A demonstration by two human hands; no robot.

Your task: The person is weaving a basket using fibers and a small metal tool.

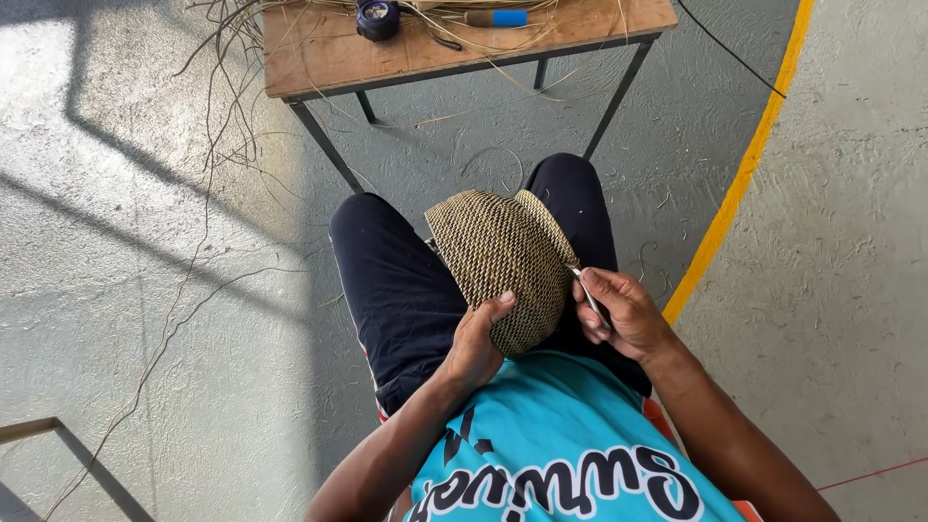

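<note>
A woven straw hat [503,256], tan with dark flecks, rests on my lap between my knees. My left hand [476,338] grips its near side, thumb pressed on the weave. My right hand [619,311] is at the hat's right rim, fingers closed on a thin metal needle-like tool [586,293] whose tip touches the brim edge.
A small wooden table [319,53] on metal legs stands ahead, with a dark round object [377,17], a blue-handled tool [498,17] and several straw strands. Loose fibres [227,116] hang off its left side onto the grey concrete floor. A yellow painted line [739,174] curves at right.
</note>
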